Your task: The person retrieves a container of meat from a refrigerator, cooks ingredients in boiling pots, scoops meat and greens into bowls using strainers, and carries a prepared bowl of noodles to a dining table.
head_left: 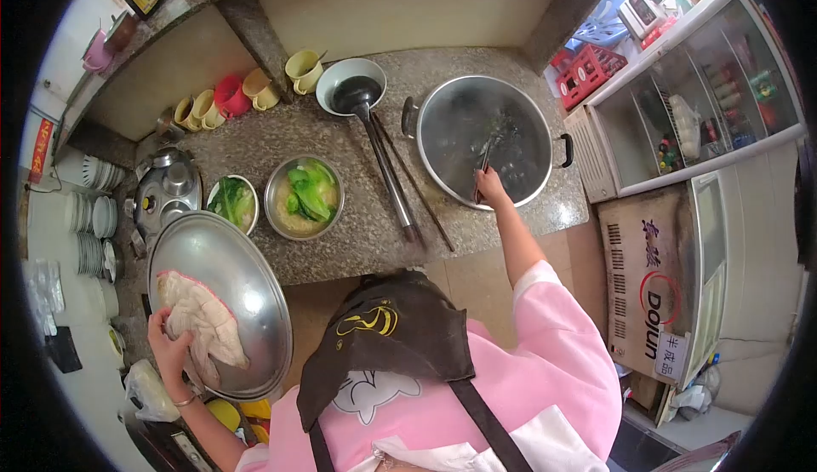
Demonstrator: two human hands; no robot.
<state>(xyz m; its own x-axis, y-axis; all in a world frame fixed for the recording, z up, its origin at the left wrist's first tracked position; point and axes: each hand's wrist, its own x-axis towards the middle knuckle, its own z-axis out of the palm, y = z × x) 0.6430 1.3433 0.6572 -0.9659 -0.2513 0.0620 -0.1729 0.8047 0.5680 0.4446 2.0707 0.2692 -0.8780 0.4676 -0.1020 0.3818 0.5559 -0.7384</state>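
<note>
A ladle (358, 95) rests in a pale bowl (330, 78). A red mug (230, 95) stands among yellow mugs (260, 89), and lettuce (311, 193) lies in a steel bowl (292, 231). A fridge (681, 102) stands beside a red crate (589, 74).

bright, mostly even light, upper right nearly blown out. strong fisheye bend, black corners. glare on metal lid (251, 272); steam hazes pot (431, 147) interior.

On a speckled counter (368, 217), yellow cups (304, 72), a red cup (231, 96) and a pale bowl (340, 69) are ranged along the back edge. A large pot (421, 127) is stood near the right end; a steel bowl (271, 204) and a white bowl (254, 215) are set left of centre. A long stick (424, 200) is laid toward the front edge.
</note>
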